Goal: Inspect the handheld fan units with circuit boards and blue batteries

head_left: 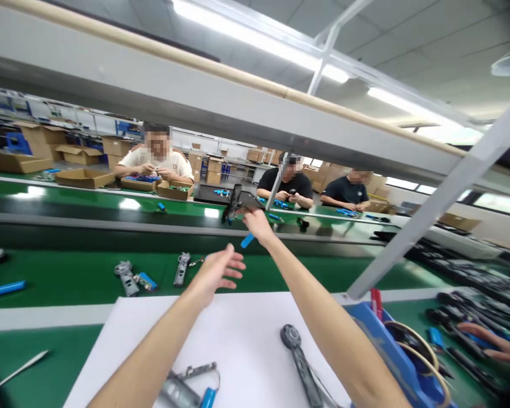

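My right hand [257, 224] reaches forward over the green conveyor, its fingers closed on a black plastic device part [235, 203]. Just below that hand shows a blue battery [247, 241]; whether it hangs from the part cannot be seen. My left hand [223, 269] is lower and to the left, fingers spread, holding nothing. Close to it lies a grey device housing [182, 269] with a small wired piece. Under my forearms, on a white sheet [246, 340], rest a long grey device with a round head [300, 362] and another opened housing [181, 391] with a blue battery [208, 398].
A blue bin [380, 345] with tape rolls stands at right, beside another person's hand [495, 343] among black devices. A slanted metal post [442, 204] crosses the right side; a shelf beam [195, 85] runs overhead. Several co-workers sit across the conveyor [89, 226].
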The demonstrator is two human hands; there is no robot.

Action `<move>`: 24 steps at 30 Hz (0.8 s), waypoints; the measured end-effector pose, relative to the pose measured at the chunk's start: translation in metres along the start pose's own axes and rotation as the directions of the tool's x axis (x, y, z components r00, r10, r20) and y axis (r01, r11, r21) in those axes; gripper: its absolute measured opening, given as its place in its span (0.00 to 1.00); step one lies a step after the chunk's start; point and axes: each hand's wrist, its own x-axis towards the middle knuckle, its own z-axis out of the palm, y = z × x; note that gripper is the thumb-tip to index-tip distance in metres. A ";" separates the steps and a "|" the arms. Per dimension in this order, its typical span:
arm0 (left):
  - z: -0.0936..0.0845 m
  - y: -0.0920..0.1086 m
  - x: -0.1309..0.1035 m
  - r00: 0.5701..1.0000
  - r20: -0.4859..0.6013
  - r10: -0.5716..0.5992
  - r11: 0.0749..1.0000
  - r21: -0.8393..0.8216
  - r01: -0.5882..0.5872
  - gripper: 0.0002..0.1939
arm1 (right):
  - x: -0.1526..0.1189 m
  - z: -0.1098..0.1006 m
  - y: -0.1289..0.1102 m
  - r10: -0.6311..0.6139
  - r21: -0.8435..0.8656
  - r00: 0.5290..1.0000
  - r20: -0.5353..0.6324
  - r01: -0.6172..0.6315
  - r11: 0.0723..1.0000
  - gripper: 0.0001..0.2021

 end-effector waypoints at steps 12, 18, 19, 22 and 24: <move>-0.058 0.020 -0.004 0.991 0.047 -0.126 0.906 -0.401 0.135 0.26 | -0.099 0.041 -0.053 -0.350 -0.297 0.907 0.236 0.410 0.862 0.11; -0.064 0.030 -0.021 0.985 0.170 0.011 0.949 -0.314 0.044 0.10 | -0.110 0.039 -0.031 -0.343 0.018 0.930 0.131 0.344 0.939 0.13; -0.066 0.031 -0.024 0.979 0.199 0.035 0.962 -0.273 0.021 0.12 | -0.113 0.043 -0.026 -0.312 0.131 0.946 0.093 0.299 0.945 0.14; -0.072 0.033 -0.029 0.957 0.285 0.055 0.989 -0.144 -0.014 0.18 | -0.117 0.059 -0.014 -0.233 0.342 0.973 -0.007 0.221 0.913 0.18; -0.075 0.033 -0.030 0.952 0.304 0.041 0.996 -0.083 -0.016 0.21 | -0.119 0.067 -0.010 -0.216 0.376 0.974 -0.062 0.224 0.899 0.19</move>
